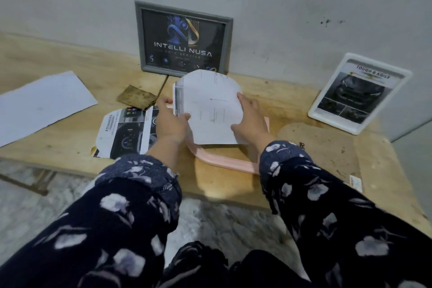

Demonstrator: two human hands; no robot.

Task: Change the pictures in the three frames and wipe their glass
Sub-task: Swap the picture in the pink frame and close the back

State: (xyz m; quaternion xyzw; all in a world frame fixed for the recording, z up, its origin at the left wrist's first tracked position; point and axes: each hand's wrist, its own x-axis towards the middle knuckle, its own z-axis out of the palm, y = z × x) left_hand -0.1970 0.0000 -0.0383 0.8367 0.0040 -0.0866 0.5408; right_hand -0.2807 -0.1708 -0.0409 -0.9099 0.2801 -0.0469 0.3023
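Note:
A pink frame (224,162) lies flat on the wooden table (70,133) in front of me. Over it I hold a picture sheet (210,105) with its white back up and its corners cut off. My left hand (171,121) grips the sheet's left edge, thumb on top. My right hand (251,116) grips its right edge. A grey frame (183,38) with a dark "INTELLI NUSA" picture leans on the wall behind. A white frame (358,93) with a car picture leans at the right. A printed "ADVANCED" picture (124,133) lies left of my left hand.
A large white sheet (44,105) lies at the table's left. A small brown board (136,97) sits behind the printed picture. A brown backing board (322,147) lies flat at the right, near the table's front edge. The wall runs close behind the table.

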